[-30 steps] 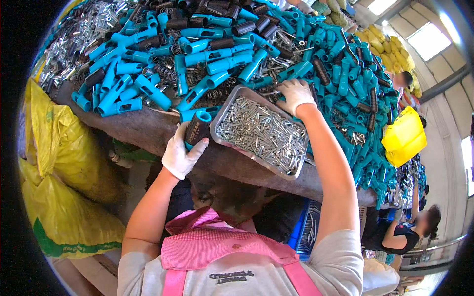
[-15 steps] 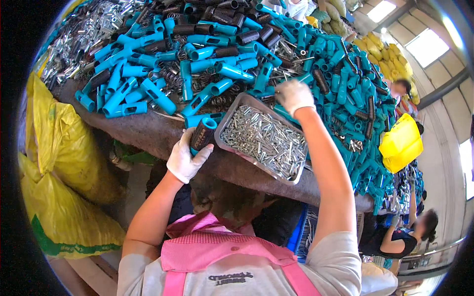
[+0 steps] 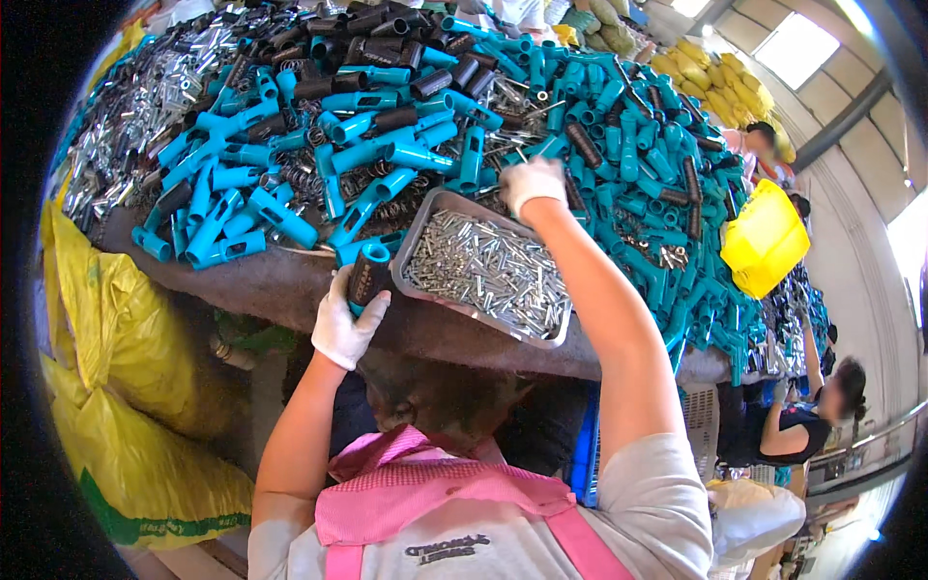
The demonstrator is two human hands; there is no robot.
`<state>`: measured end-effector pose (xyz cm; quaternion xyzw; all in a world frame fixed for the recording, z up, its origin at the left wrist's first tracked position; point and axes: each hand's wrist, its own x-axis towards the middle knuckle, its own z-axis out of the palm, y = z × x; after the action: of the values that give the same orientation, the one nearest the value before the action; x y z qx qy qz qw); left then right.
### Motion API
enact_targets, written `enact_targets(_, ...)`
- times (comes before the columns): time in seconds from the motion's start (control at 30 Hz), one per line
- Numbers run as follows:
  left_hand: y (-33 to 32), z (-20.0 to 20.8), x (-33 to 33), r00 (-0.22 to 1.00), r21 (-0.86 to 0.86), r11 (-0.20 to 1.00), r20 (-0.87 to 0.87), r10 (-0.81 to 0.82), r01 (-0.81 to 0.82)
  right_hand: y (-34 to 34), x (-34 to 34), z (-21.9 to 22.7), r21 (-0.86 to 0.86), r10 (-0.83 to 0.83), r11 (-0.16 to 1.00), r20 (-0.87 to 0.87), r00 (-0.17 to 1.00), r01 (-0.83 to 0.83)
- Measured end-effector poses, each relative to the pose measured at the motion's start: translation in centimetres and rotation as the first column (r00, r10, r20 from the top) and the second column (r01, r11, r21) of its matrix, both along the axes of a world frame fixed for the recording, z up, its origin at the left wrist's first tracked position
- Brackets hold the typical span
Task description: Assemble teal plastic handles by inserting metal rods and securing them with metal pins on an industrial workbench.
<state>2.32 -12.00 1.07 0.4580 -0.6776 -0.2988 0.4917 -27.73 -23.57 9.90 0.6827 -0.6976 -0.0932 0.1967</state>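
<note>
My left hand [image 3: 347,319], in a white glove, is wrapped round a teal tube with a black sleeve [image 3: 366,277], held upright at the table's near edge. To its right, a clear plastic tray [image 3: 416,282] of small metal pins [image 3: 488,266] rests on the edge. Just beyond the tray, my gloved right hand [image 3: 534,184] reaches down among teal parts and loose metal pieces. Its fingers are bent together and partly hidden, so what they grip cannot be made out. Teal slotted tubes [image 3: 282,217] and dark coil springs lie heaped beyond my left hand.
A heap of teal angled parts [image 3: 633,145] covers the right of the table. Silver metal pieces [image 3: 145,97] are piled far left. Yellow sacks [image 3: 145,338] stand at the left, and a yellow plastic bin [image 3: 764,239] sits on the right. Another person [image 3: 812,416] works farther right.
The view has shifted, so the table's contents sit farther left in the picture. My right hand has moved slightly left beyond the tray. My left hand still holds the sleeved tube.
</note>
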Motion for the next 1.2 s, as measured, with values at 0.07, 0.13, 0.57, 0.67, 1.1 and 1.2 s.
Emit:
enact_targets(0.07, 0.5, -0.4, 0.4, 0.997, -0.025, 0.998, 0.050, 0.060, -0.059, 2.3, 1.3, 4.1, -0.207, -0.019, 0.976, 0.240, 0.971, 0.071)
enact_targets(0.13, 0.5, 0.3, -0.1, 0.996, -0.027, 0.998, 0.071, 0.062, -0.061, 4.8, -0.5, 4.0, -0.523, 0.321, 0.848, 0.632, 0.706, 0.082)
enact_targets(0.57, 4.8, 2.5, -2.5, 0.838, 0.064, 0.899, 0.339, -0.427, 0.433, 20.0, 6.3, -0.1, -0.198, 0.341, 0.844, 0.916, 0.214, -0.499)
enact_targets(0.67, 6.6, 1.2, -2.8, 0.820, 0.134, 0.874, 0.304, -0.485, 0.467, 19.2, 4.6, 0.7, -0.065, 0.343, 0.823, 0.848, 0.404, -0.564)
enact_targets(1.1, 8.6, 1.4, -2.1, 0.900, 0.316, 0.916, 0.276, -0.339, 0.248, 4.9, -8.5, 3.8, 0.002, -0.332, 0.906, 0.624, 0.707, 0.424)
enact_targets(1.2, 8.7, 1.2, -1.2, 0.898, 0.270, 0.939, 0.324, -0.298, 0.214, 11.3, -9.3, 2.7, -0.134, 0.041, 0.976, 0.885, 0.464, 0.170)
